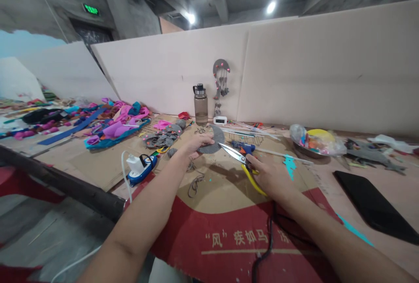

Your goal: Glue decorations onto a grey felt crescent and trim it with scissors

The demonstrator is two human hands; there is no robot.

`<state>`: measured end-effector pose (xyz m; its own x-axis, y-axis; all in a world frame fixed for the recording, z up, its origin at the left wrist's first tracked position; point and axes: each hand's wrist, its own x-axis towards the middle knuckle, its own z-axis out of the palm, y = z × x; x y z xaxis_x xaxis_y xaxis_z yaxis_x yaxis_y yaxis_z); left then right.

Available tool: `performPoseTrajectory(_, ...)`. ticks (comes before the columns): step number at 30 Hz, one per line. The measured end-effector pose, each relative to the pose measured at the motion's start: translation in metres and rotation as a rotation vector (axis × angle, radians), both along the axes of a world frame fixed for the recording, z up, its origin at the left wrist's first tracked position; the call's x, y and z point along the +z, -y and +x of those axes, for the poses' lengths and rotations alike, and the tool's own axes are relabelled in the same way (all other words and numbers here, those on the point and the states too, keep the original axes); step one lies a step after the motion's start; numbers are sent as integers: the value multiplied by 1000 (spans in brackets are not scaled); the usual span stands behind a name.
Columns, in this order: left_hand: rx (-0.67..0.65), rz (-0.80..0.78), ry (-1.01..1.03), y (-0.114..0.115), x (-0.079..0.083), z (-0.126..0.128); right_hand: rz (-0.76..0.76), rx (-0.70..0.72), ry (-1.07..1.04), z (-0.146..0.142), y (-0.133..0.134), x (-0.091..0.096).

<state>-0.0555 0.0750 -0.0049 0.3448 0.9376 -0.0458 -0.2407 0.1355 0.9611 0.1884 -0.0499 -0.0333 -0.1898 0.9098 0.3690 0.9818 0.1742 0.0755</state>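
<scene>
My left hand (199,144) is closed on a grey crescent-shaped piece of felt (217,137), holding it over the cardboard. In my right hand (260,172) are scissors (234,153) with yellow handles. Their blades point left, and the tips are at the felt's right edge; whether they touch it I cannot tell. Below my left hand a loose grey string (195,185) lies tangled on the cardboard. A blue glue gun (245,147) rests just beyond the scissors. Grey felt pieces with pink dots (163,137) are heaped left of my left hand.
A water bottle (200,107) stands by the white partition (278,69), where a grey hanging ornament (221,73) is fixed. A blue power strip (143,172) sits left. On the right are a bowl of small items (307,150) and a black phone (373,204). Bright cloth (119,128) is piled left.
</scene>
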Motion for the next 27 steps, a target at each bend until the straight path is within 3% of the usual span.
performPoseTrajectory(6, 118, -103, -35, 5, 4, 7, 30, -4, -222, 6, -7, -2)
performPoseTrajectory(15, 65, -72, -19, 5, 3, 6, 18, -27, -28, 6, -4, -2)
performPoseTrajectory(20, -55, 2, -61, 5, 0, 6, 49, -67, 12, 6, -2, 4)
performPoseTrajectory(27, -38, 41, -112, 5, -3, 6, 76, -52, 99, 7, -3, 0)
